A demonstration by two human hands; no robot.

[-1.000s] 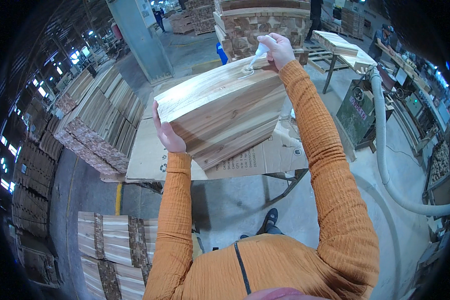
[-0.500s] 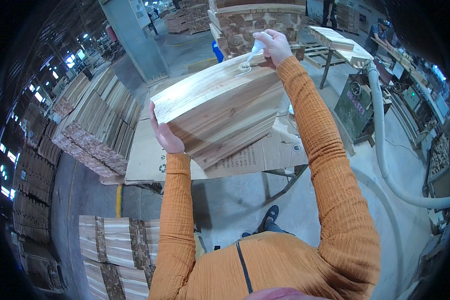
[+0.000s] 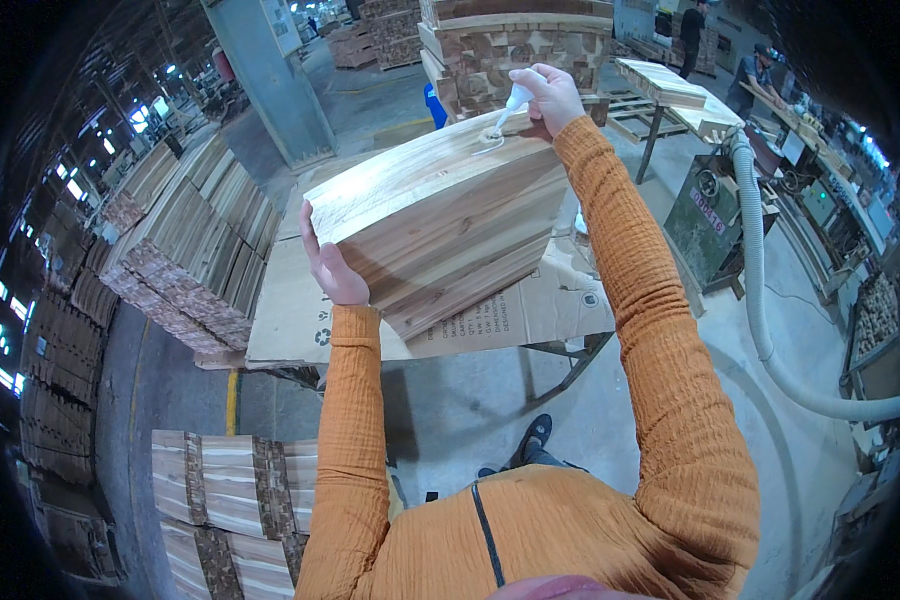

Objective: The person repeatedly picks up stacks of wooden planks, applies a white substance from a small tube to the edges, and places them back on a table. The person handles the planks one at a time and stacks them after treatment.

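Observation:
A big block of pale, striped wooden boards (image 3: 450,235) rests tilted on a cardboard-covered table (image 3: 290,320); whether it is one piece or a stack, I cannot tell. My left hand (image 3: 334,265) grips its left end, fingers on the outer side and thumb at the front. My right hand (image 3: 552,98) is closed around a small white squeeze bottle (image 3: 519,95) near the block's far right corner. The bottle's narrow nozzle points down at a dark knot (image 3: 492,134) in the upper face. A thin whitish line of liquid curves beside the knot.
Stacked boards stand at the left (image 3: 185,240), behind the table (image 3: 520,55) and at the lower left (image 3: 235,500). On the right are a green machine (image 3: 707,215) and a thick grey hose (image 3: 760,280). A person (image 3: 753,78) works at a far-right bench.
The nozzle stays at the knot, with only a slight shift of my right hand. My left hand keeps its grip. In the background, a standing person has moved right.

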